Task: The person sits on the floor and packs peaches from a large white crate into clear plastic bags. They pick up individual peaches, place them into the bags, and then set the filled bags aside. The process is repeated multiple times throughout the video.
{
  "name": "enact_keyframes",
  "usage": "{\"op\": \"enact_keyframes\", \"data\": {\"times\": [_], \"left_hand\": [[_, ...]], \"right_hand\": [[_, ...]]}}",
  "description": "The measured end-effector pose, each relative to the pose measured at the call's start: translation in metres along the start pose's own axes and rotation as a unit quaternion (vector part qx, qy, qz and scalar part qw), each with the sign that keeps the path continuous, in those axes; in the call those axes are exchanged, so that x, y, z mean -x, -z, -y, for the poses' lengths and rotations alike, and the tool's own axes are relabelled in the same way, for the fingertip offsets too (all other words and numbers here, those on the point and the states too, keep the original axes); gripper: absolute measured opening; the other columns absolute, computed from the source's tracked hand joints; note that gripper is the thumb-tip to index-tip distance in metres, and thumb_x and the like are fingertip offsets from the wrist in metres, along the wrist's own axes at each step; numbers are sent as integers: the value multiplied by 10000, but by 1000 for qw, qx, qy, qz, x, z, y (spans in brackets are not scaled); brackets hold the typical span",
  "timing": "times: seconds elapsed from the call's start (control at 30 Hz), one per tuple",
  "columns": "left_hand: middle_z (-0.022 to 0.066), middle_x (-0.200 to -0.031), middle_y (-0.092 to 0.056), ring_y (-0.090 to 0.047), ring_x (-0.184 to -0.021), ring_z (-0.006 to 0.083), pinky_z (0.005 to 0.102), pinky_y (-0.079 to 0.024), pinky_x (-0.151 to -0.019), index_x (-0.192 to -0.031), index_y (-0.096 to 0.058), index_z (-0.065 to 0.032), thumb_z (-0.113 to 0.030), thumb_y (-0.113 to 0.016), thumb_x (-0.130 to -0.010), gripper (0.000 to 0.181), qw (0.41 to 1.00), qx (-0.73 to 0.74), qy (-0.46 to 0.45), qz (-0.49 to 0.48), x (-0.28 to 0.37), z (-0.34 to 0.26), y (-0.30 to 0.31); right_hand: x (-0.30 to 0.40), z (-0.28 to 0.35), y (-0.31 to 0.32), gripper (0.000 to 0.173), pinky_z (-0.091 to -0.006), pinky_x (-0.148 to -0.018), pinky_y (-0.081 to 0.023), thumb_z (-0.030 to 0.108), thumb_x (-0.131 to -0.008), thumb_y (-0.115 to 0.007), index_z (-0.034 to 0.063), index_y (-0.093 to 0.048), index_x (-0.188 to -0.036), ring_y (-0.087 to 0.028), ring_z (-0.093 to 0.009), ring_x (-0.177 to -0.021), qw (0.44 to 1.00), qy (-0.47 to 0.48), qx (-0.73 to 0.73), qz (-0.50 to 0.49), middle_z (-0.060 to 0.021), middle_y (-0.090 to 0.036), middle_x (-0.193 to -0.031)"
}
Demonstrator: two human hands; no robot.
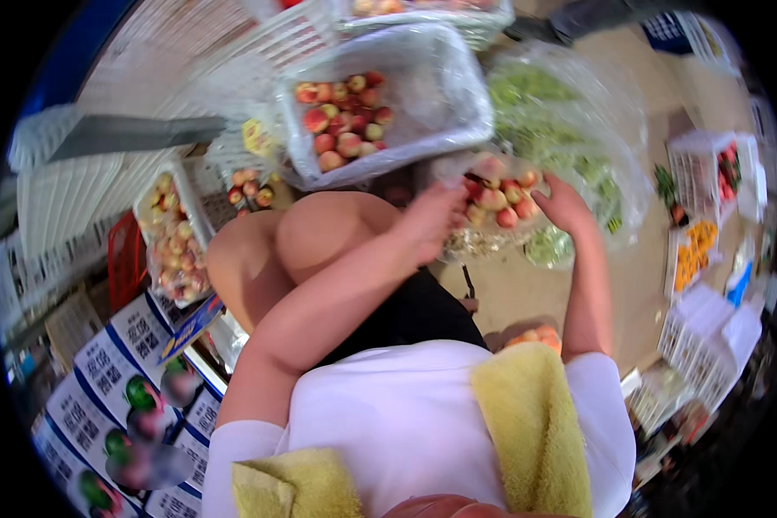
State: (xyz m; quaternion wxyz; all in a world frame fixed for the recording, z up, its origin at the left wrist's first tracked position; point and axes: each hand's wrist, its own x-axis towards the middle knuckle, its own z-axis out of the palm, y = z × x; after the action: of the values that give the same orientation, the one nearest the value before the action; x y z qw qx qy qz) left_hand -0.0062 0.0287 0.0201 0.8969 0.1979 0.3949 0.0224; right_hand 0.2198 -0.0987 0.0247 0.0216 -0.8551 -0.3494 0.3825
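Observation:
A clear plastic bag of red and yellow peaches or nectarines (506, 197) is before me, beside my bent knees. My left hand (435, 217) has its fingers curled on the bag's left edge, with some blur. At the bag's right edge is my right hand (564, 202), thumb and fingertips against or close to the plastic; whether it grips cannot be told. Just beyond my knees stands a crate lined with clear plastic (482, 107), with similar fruit (346, 123) gathered in its left part.
Green produce under clear plastic (576, 129) lies right of the crate. A box of wrapped fruit (178, 243) stands left of my knees, near stacked white crates (68, 201). More crates, one with red fruit (693, 175), and a tray of orange fruit (694, 252) line the far right.

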Motion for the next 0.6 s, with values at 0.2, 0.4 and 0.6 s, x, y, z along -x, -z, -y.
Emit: {"op": "enact_keyframes", "data": {"times": [0.2,0.4,0.6], "left_hand": [[10,-914,-537,-463,-788,120,265,-395,-729,-1200,-471,-82,-161,-503,-879,333,993,-26,-33,-109,2,10,-20],[57,-924,-510,-448,-829,146,278,-387,-769,-1216,-430,-32,-186,-487,-867,386,994,-53,-4,-95,36,-3,-31],[62,-956,-519,-455,-859,148,280,-381,-799,-1260,-397,-34,-188,-491,-871,428,994,-8,25,-109,37,-4,-18]], "right_hand": [[-82,192,21,322,-389,-785,-487,277,-871,-552,56,-607,-1097,-625,-339,-907,967,248,13,53,-159,-654,-1004],[-261,272,-183,814,-447,-1033,-340,557,-789,-585,56,-349,-1386,-469,-381,-1194,971,214,-1,107,-220,-453,-1334],[-269,286,-197,769,-467,-961,-385,504,-673,-673,21,-472,-1236,-552,-278,-1097,975,208,-18,76,-132,-598,-1129]]}}
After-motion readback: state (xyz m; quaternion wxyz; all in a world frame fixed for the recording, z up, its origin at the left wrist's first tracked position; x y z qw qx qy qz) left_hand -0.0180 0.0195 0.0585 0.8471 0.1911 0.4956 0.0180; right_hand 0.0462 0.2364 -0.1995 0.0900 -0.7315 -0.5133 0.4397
